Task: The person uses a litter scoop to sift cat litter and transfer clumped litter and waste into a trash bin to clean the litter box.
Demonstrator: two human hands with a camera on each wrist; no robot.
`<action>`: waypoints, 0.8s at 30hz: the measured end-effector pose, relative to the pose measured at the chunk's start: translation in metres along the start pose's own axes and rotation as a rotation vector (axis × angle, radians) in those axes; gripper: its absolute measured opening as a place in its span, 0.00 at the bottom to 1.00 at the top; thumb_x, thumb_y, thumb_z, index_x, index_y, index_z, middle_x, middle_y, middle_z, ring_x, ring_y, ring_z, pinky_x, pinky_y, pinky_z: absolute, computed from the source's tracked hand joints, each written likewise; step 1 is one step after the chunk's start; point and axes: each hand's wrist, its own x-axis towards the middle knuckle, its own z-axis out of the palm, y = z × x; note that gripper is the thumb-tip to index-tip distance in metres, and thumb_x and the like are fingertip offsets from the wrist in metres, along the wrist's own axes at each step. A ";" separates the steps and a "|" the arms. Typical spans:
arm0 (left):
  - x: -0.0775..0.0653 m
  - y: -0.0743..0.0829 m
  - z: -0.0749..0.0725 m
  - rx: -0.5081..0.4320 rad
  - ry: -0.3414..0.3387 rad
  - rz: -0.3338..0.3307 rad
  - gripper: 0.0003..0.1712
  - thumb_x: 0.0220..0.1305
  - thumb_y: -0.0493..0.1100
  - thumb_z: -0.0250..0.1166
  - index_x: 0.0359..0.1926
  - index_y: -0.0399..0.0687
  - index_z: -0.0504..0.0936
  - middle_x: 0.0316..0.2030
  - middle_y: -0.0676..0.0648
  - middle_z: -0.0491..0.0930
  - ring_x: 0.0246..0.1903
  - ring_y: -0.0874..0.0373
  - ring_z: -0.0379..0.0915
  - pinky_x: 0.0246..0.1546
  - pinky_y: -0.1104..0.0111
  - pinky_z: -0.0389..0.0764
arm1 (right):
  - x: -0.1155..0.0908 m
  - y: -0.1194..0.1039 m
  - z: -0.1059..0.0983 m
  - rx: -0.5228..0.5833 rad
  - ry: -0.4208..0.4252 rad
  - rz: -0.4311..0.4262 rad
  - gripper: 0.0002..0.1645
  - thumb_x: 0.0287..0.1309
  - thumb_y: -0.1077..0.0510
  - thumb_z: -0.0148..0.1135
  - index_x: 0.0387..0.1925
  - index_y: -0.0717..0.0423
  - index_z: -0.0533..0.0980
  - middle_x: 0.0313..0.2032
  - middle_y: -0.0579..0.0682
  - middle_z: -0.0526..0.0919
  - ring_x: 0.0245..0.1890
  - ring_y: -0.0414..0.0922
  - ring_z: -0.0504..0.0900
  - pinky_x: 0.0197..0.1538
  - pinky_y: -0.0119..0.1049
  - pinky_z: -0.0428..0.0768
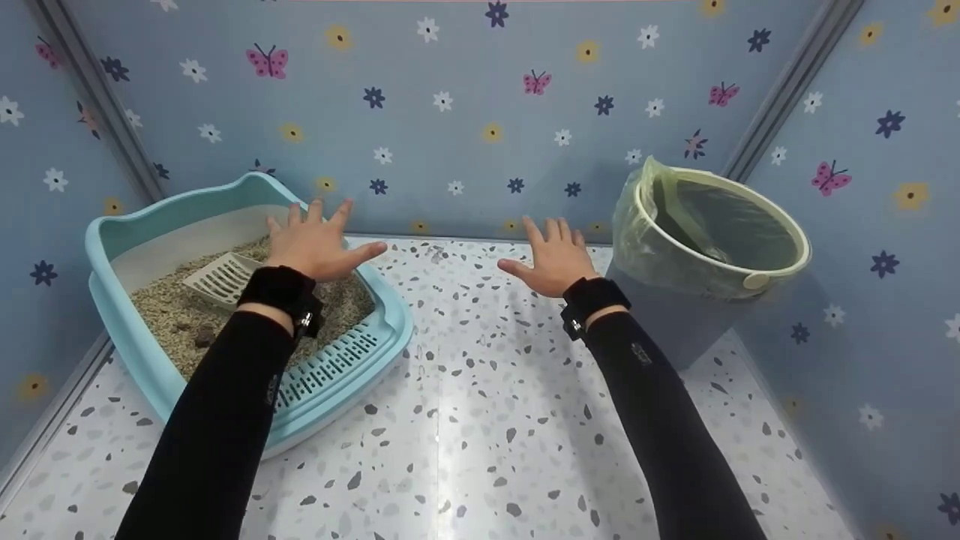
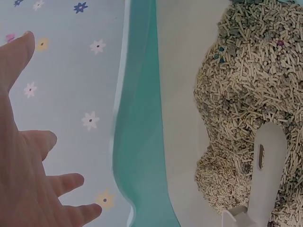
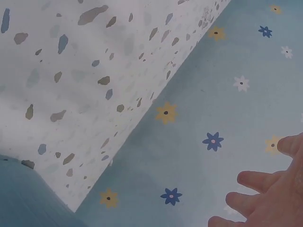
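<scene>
My left hand (image 1: 311,244) is held out over the litter box (image 1: 390,315) with its fingers spread, holding nothing. The box is light blue with a white lower part and holds pellet cat litter (image 2: 246,90) with darker clumps in it. A pale slotted litter scoop (image 1: 223,279) lies on the litter, left of that hand; its handle (image 2: 269,165) shows in the left wrist view. My right hand (image 1: 556,259) is also spread and holds nothing. It hovers above the speckled surface, just left of the trash bin (image 1: 675,322), which has a cream rim and a thin yellow-green bag.
Blue walls (image 1: 465,67) with flowers and butterflies stand behind and on both sides. White speckled flooring (image 1: 465,420) runs between the litter box and the bin. A slotted step (image 1: 326,367) forms the front edge of the litter box.
</scene>
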 end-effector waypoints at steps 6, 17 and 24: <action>-0.010 -0.013 -0.014 -0.173 0.025 -0.018 0.70 0.71 0.90 0.42 0.92 0.49 0.33 0.85 0.19 0.37 0.83 0.18 0.29 0.75 0.22 0.25 | -0.002 -0.016 0.001 0.022 0.001 -0.043 0.61 0.78 0.17 0.45 0.93 0.47 0.42 0.86 0.68 0.53 0.87 0.66 0.48 0.86 0.66 0.48; -0.053 -0.064 -0.039 -0.641 0.108 -0.072 0.68 0.76 0.86 0.38 0.90 0.39 0.31 0.87 0.26 0.36 0.85 0.25 0.36 0.82 0.30 0.40 | -0.002 -0.056 0.013 0.379 -0.065 -0.102 0.60 0.80 0.20 0.47 0.93 0.48 0.42 0.89 0.62 0.50 0.87 0.61 0.53 0.85 0.61 0.55; -0.091 -0.101 -0.049 -0.654 0.278 -0.158 0.62 0.81 0.81 0.36 0.90 0.37 0.41 0.84 0.23 0.52 0.80 0.22 0.52 0.79 0.27 0.50 | -0.004 -0.086 0.037 0.556 -0.123 -0.151 0.60 0.81 0.22 0.48 0.92 0.52 0.43 0.89 0.59 0.52 0.87 0.57 0.55 0.86 0.54 0.57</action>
